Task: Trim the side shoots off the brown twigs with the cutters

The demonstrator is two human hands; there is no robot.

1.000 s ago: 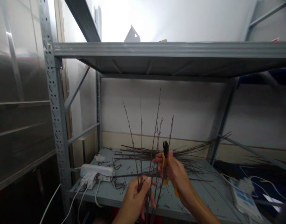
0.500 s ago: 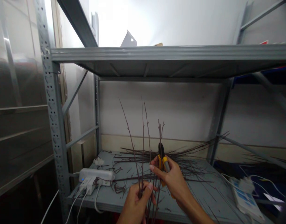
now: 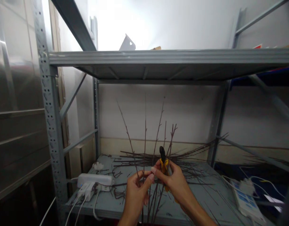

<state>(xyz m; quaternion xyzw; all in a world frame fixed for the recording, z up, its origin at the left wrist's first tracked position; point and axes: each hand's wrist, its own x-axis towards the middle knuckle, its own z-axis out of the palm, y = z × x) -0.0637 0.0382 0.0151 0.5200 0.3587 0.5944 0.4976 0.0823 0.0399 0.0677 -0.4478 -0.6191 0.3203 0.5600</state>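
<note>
My left hand is closed round thin brown twigs, which rise in front of the back wall with their lower ends hanging past the shelf edge. My right hand is closed round a pair of cutting pliers with black jaws and yellow handles; the jaws point up. More twigs stand up beside the pliers and pass through my right hand. The fingertips of both hands meet around the twig stems. Behind them, a pile of twigs lies across the grey shelf.
A white power strip with plugs and cables lies at the left, near short twig scraps. Another power strip is at the right. An upper shelf spans overhead, and a perforated metal post stands at the left.
My left hand has risen to meet the right fingertips. One tall twig now leans right, and the shorter twigs by the pliers have spread rightward. The pliers' jaws now stand apart from the twigs.
</note>
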